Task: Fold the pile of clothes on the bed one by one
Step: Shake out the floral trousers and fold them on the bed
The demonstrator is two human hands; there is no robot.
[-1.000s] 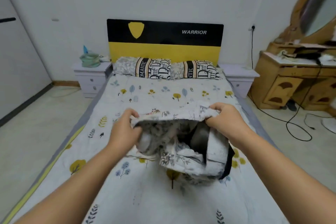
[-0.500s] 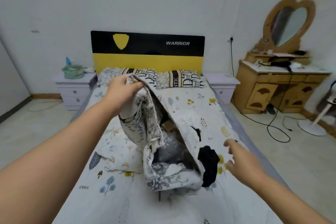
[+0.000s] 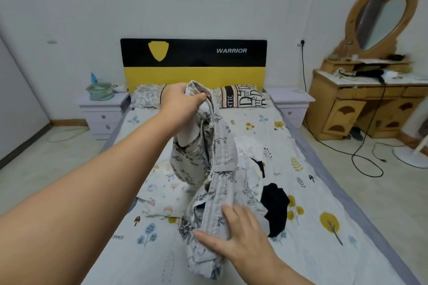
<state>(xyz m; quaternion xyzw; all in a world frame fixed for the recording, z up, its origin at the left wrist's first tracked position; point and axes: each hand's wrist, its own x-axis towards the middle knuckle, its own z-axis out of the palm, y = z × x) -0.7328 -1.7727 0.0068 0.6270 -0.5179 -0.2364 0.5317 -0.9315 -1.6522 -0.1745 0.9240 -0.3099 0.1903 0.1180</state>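
A grey floral-print garment (image 3: 221,162) hangs over the bed (image 3: 312,227), lifted by one end. My left hand (image 3: 181,103) grips its top edge up high, level with the pillows. My right hand (image 3: 234,236) is on the garment's lower part near the mattress, thumb and fingers spread around the fabric. Under and beside it lies the pile: a black piece (image 3: 275,206), a white piece (image 3: 249,152) and a pale patterned cloth (image 3: 162,190). How firmly the right hand holds is unclear.
Two pillows (image 3: 240,98) lie against the black-and-yellow headboard (image 3: 194,65). White nightstands (image 3: 102,111) flank the bed. A wooden dresser (image 3: 370,109) with a heart mirror stands at right, cables (image 3: 361,157) trailing on the floor beside a fan base (image 3: 410,155).
The left hand raised the garment's end from mattress height to up near the pillows. The right hand let go, swung out to the side, then came back onto the garment's lower part.
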